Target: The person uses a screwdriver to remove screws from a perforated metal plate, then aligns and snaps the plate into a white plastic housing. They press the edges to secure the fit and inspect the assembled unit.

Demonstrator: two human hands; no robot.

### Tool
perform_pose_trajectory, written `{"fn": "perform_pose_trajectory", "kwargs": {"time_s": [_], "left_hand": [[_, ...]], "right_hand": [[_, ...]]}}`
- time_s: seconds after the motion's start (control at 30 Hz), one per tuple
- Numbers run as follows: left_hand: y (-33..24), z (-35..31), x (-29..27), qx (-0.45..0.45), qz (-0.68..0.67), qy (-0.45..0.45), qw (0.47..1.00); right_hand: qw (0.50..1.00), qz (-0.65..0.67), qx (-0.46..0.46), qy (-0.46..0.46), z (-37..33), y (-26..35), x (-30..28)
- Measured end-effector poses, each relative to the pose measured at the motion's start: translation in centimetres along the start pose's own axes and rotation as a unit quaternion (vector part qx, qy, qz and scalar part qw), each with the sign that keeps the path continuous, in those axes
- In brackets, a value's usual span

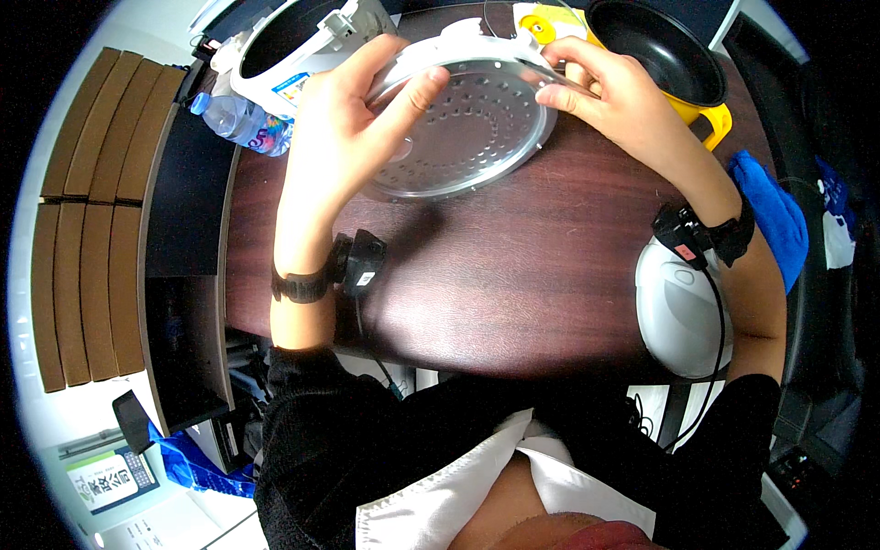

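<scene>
Between my hands, a round lid [467,128] is held tilted above the far part of the table. Its metal face is dimpled and its rim pale. My left hand [353,124] grips the left edge, thumb over the metal face. My right hand [610,96] pinches the right edge between thumb and fingers; its other fingers are curled. Behind my left hand stands a white rice cooker body [275,92], open at the top with a dark inside. Black straps with small devices sit on both my wrists.
A yellow pan [660,46] with a black inside stands far right, by a blue cloth [770,215]. A smooth white plastic piece [678,312] lies near right. A water bottle [240,124] is beside the cooker. Cables hang from my wrists; brown boxes [87,220] stand left.
</scene>
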State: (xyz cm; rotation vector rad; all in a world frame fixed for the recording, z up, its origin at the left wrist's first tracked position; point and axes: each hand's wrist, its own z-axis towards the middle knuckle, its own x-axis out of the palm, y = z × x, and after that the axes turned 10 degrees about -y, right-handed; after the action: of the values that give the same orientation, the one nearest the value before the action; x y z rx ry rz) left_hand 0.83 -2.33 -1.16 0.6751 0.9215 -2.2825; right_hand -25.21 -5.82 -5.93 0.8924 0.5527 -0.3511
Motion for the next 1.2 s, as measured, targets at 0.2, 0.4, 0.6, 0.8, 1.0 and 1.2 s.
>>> {"fn": "perform_pose_trajectory", "kwargs": {"time_s": [0.2,0.4,0.6,0.8,1.0,1.2], "left_hand": [[0.0,0.1,0.1,0.019,0.014,-0.008,1.000],[0.8,0.0,-1.5,-0.020,-0.038,0.031,0.999],[4.2,-0.1,-3.6,-0.039,-0.003,0.157,0.987],[3.3,0.4,-3.7,-0.029,-0.024,0.133,0.990],[1.5,0.5,-3.5,-0.074,-0.054,0.138,0.986],[1.8,0.6,-2.4,-0.077,-0.113,0.131,0.982]], "right_hand": [[0.998,-0.032,-0.030,-0.053,-0.3,-0.2,0.5],[0.999,-0.043,0.017,0.019,0.0,0.1,-0.9],[0.995,-0.074,0.043,0.045,0.4,0.0,-2.0],[0.999,-0.053,0.005,0.004,0.0,0.5,-1.8],[0.999,-0.035,0.029,0.007,0.1,1.5,-0.9],[0.999,-0.029,-0.005,-0.046,0.0,1.1,0.2]]}}
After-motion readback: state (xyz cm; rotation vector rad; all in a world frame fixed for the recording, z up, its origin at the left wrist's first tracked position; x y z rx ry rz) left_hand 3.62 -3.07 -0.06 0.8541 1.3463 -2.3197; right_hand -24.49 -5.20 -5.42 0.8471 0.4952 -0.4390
